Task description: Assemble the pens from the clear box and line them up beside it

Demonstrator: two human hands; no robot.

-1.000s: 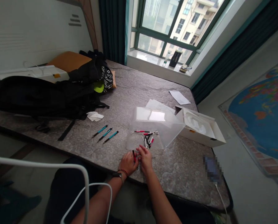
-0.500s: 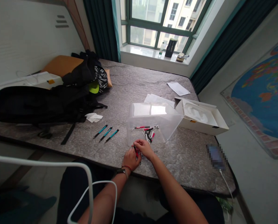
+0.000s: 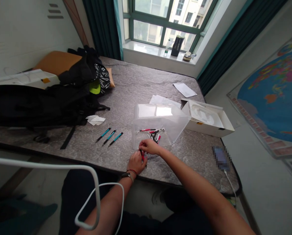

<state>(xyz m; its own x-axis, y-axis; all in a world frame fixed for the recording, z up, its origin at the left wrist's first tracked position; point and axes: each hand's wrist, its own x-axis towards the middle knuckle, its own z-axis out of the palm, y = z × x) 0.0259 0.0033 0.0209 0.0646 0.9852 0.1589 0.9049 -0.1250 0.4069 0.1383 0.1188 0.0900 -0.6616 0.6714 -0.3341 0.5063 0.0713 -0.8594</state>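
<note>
Near the front edge of the mattress, my left hand [image 3: 136,163] is closed around a red-and-black pen [image 3: 142,155]. My right hand [image 3: 149,146] comes in from the right, its fingers pinched at the pen's upper end; what exactly sits between those fingertips is too small to see. Just beyond my hands lies a clear plastic bin [image 3: 160,111] on its side, holding several pens [image 3: 157,138] in red, black and white. Three teal-and-black pens [image 3: 109,137] lie side by side to the left of my hands.
A crumpled tissue [image 3: 95,120] and a black backpack [image 3: 38,106] lie on the left. To the right are an open white box [image 3: 209,119] and a phone [image 3: 220,157] on a cable. Papers [image 3: 184,89] lie farther back. A white tube [image 3: 50,165] crosses the lower left.
My right hand has shifted slightly up along the pen, and its forearm lies flatter. Dark lettering on the mattress shows below my right wrist. The whole view has shifted a little.
</note>
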